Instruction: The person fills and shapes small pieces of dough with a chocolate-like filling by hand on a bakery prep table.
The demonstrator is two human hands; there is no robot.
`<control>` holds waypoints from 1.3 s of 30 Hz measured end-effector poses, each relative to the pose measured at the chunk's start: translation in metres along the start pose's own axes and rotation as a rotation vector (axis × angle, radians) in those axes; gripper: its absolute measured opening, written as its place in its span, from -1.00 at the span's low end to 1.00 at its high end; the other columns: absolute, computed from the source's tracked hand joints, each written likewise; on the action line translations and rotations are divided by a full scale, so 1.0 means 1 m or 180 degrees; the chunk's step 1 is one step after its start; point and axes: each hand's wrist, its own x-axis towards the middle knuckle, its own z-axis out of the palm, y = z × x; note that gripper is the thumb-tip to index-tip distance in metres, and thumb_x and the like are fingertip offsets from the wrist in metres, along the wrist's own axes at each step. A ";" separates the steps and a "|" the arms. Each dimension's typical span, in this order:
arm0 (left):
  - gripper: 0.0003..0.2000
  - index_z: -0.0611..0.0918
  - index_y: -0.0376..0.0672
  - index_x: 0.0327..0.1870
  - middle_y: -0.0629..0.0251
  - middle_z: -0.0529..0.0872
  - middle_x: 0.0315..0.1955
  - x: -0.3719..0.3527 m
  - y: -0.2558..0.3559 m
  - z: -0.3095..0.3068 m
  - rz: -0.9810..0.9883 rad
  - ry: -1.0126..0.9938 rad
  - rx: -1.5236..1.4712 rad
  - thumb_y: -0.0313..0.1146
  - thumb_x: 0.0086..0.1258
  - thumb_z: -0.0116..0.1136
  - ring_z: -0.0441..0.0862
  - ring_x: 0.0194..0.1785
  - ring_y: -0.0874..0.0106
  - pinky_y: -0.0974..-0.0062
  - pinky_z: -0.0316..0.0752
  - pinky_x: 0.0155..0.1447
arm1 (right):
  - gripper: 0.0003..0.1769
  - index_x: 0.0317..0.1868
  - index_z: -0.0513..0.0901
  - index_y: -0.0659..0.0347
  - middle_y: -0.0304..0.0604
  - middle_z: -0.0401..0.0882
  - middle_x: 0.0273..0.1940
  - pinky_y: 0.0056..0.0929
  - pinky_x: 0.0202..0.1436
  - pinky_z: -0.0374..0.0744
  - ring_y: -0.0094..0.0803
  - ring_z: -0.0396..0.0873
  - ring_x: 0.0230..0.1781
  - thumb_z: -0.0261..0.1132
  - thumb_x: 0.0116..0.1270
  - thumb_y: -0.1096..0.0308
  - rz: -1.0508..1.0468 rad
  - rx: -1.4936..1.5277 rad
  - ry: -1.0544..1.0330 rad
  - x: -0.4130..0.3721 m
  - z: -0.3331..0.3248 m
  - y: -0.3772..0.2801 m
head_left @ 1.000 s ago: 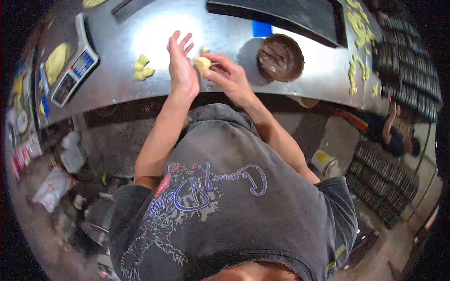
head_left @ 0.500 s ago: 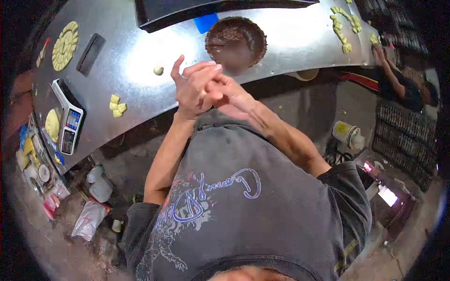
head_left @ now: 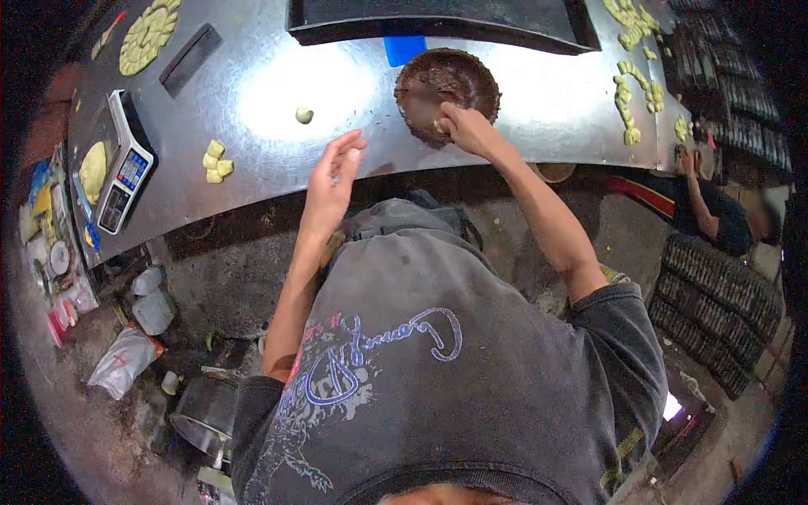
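Observation:
My right hand (head_left: 465, 129) reaches over the near part of a round bowl (head_left: 483, 80) lined with dark brown paste. Its fingers are closed round a small pale piece of dough (head_left: 438, 126), mostly hidden by them. By the table's front edge, my left hand (head_left: 333, 181) is held up, fingers stretched and slightly apart, with nothing in it. A small round dough ball (head_left: 304, 115) sits on the metal table beyond that hand. Further left lies a cluster of several dough pieces (head_left: 218, 163).
A digital scale (head_left: 126, 172) stands at the left, with a lump of dough (head_left: 93, 171) beside it. Cut dough (head_left: 149, 38) and a dark bar (head_left: 191, 61) lie behind. A black tray (head_left: 442, 27) and blue scraper (head_left: 406, 50) are at the back. A co-worker (head_left: 715, 202) works at the right.
My hands were together in front of me; now they have parted. The right has gone forward and right to the bowl, the left stays near the edge. The view has shifted slightly.

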 end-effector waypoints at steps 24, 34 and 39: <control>-0.65 0.67 -0.25 0.21 0.23 0.76 0.02 0.020 0.060 -0.069 0.0706 -0.0034 -0.0308 -0.27 0.53 0.28 0.70 0.04 0.45 0.47 0.59 0.14 | -0.56 0.31 0.50 0.29 -0.13 0.62 0.14 -0.46 0.24 0.58 -0.46 0.60 0.11 0.31 0.46 0.52 -0.0484 0.4902 0.1267 -0.024 -0.005 -0.265; -0.71 0.77 -0.12 0.10 0.35 0.71 -0.04 0.018 0.075 -0.073 0.1132 -0.0363 -0.0123 -0.17 0.50 0.29 0.56 0.14 0.44 0.42 0.45 0.26 | -0.77 -0.03 0.63 0.22 -0.31 0.57 -0.35 -0.65 -0.38 0.44 -0.66 0.47 -0.43 0.19 0.62 0.23 0.0135 0.4421 0.0347 -0.035 -0.021 -0.233; -0.79 0.81 -0.15 -0.19 0.36 0.69 -0.14 0.017 0.074 -0.063 0.1265 0.0260 0.0688 -0.19 0.39 0.41 0.56 0.06 0.44 0.41 0.46 0.19 | -0.72 0.10 0.67 0.29 -0.27 0.59 -0.21 -0.57 -0.10 0.53 -0.58 0.54 -0.22 0.20 0.60 0.27 -0.0407 0.3692 0.0927 -0.026 -0.027 -0.232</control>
